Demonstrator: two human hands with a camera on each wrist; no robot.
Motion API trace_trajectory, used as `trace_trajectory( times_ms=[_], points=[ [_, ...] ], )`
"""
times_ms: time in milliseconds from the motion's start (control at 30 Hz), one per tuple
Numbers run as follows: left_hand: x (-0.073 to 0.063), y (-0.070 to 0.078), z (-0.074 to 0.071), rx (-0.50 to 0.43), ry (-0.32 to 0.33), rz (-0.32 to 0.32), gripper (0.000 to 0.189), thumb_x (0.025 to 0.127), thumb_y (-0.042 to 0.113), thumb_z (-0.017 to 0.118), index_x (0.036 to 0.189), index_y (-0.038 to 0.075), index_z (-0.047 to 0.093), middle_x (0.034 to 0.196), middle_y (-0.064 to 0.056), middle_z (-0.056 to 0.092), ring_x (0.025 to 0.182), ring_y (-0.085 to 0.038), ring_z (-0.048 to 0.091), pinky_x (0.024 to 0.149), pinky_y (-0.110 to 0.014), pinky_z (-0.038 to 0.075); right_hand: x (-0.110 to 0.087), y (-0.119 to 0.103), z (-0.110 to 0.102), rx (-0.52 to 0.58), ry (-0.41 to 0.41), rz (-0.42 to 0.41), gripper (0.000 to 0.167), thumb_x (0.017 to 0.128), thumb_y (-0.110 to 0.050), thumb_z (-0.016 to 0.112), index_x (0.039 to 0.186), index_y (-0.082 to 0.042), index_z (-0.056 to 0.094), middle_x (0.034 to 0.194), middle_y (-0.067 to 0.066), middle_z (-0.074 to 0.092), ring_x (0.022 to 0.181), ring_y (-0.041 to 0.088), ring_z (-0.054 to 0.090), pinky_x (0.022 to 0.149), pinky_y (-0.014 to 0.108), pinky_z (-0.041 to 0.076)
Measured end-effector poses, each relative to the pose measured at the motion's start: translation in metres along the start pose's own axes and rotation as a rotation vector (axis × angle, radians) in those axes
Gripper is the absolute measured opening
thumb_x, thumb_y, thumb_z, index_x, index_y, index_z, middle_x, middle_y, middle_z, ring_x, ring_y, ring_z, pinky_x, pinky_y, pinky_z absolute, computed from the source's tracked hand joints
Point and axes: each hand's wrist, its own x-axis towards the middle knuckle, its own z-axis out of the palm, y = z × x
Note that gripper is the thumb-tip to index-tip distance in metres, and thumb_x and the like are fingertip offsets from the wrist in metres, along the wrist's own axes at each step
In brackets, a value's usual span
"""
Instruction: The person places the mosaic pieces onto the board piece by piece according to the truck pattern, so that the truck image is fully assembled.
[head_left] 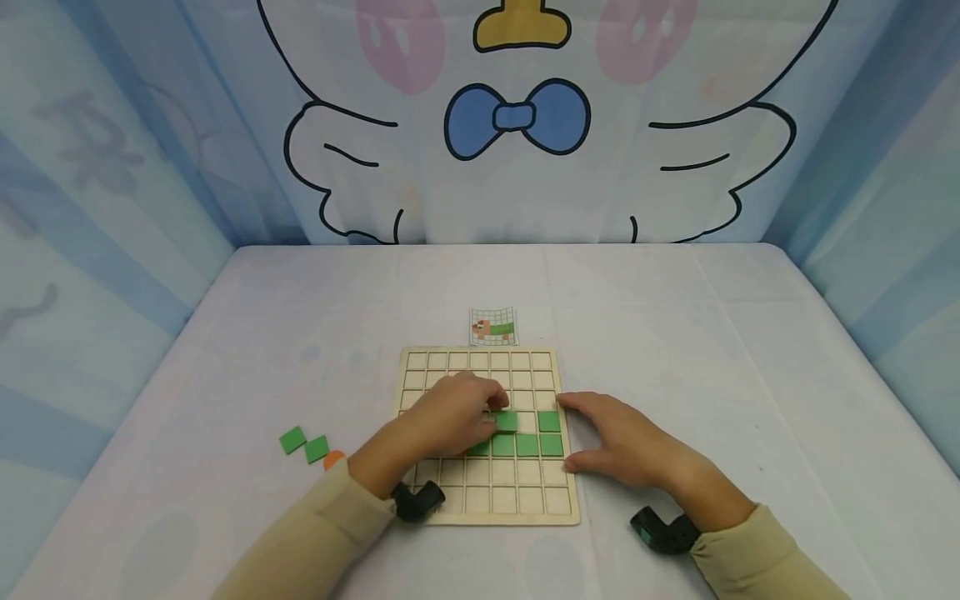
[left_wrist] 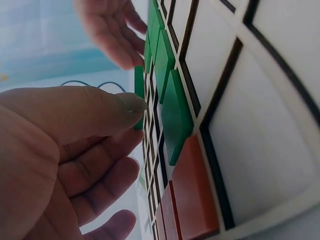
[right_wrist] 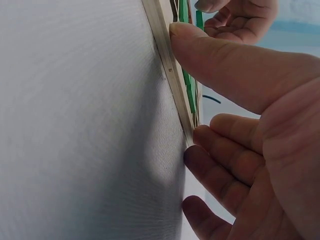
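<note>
My left hand [head_left: 453,417] reaches over a wooden grid board [head_left: 495,500] and pinches a green square tile [head_left: 507,422] between thumb and fingers. In the left wrist view that tile [left_wrist: 139,76] stands on edge to the camera, just over the grid. Below it, a row of green tiles [head_left: 527,445] lies in the cells, with one more green tile [head_left: 549,421] at the right side. Orange-red tiles [left_wrist: 194,192] continue the row, mostly hidden by my left hand in the head view. My right hand [head_left: 626,437] touches the board's right edge, thumb and fingers spread.
A small picture card [head_left: 492,327] with a gridded drawing lies behind the board. Left of the board are two loose green tiles [head_left: 292,439] and an orange piece [head_left: 333,459], partly covered by my left arm. A printed curtain [head_left: 517,192] stands behind the white table [head_left: 675,333].
</note>
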Motion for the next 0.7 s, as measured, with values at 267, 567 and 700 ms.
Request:
trace_trajectory(
  times_ms=[267, 567, 700],
  points=[
    [0.0043, 0.006, 0.0009, 0.036, -0.01, 0.007, 0.025, 0.09, 0.015, 0.072, 0.115, 0.011, 0.071, 0.105, 0.003, 0.07, 0.102, -0.017, 0.061, 0.092, -0.035, 0.048, -0.0002, -0.0006, -0.001, 0.0, -0.003, 0.005, 0.076, 0.085, -0.03, 0.08, 0.144, 0.003, 0.046, 0.145, 0.02, 0.049, 0.135, 0.039, 0.043, 0.109, 0.056, 0.034],
    [0.0069, 0.007, 0.0025, 0.042, -0.008, 0.011, 0.025, 0.092, 0.014, 0.07, 0.116, 0.011, 0.07, 0.108, 0.003, 0.07, 0.105, -0.018, 0.062, 0.092, -0.035, 0.049, 0.0002, -0.0006, -0.0008, 0.0, -0.007, 0.005, 0.076, 0.085, -0.03, 0.08, 0.144, 0.004, 0.046, 0.144, 0.02, 0.049, 0.135, 0.039, 0.043, 0.108, 0.056, 0.034],
    [0.007, 0.0073, 0.003, 0.036, -0.007, 0.011, 0.024, 0.092, 0.013, 0.069, 0.116, 0.011, 0.07, 0.108, 0.002, 0.07, 0.106, -0.018, 0.062, 0.09, -0.035, 0.049, 0.0004, -0.0002, -0.0005, -0.008, -0.002, 0.004, 0.077, 0.085, -0.031, 0.081, 0.144, 0.003, 0.047, 0.144, 0.019, 0.05, 0.135, 0.039, 0.044, 0.108, 0.055, 0.034]
  ],
)
